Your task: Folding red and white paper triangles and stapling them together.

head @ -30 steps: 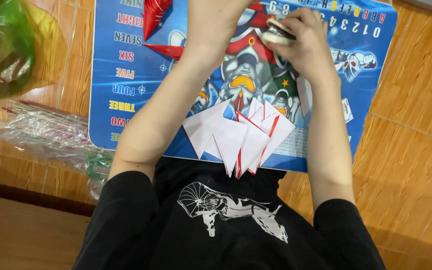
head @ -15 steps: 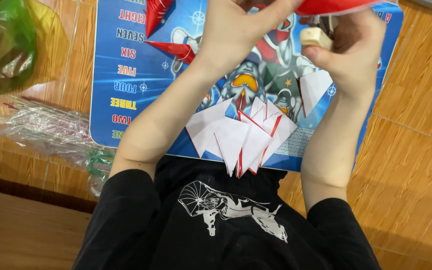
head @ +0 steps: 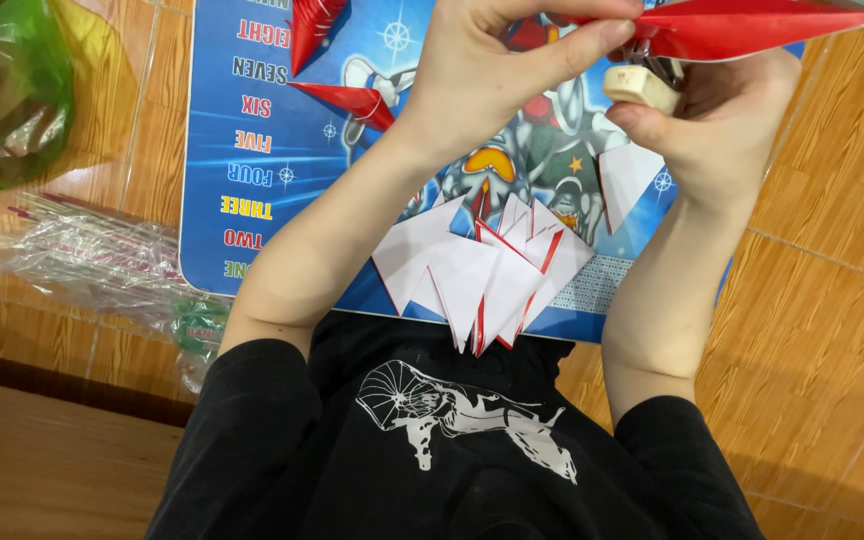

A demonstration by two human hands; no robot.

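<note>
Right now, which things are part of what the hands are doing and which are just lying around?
In use:
left hand
right hand
red folded paper
small stapler

Lying about:
white folded pieces
blue mat
green bag
clear wrapper

Wooden floor [head: 832,330] carries blue mat [head: 282,120], clear plastic bag [head: 92,260], green bag [head: 12,90].
</note>
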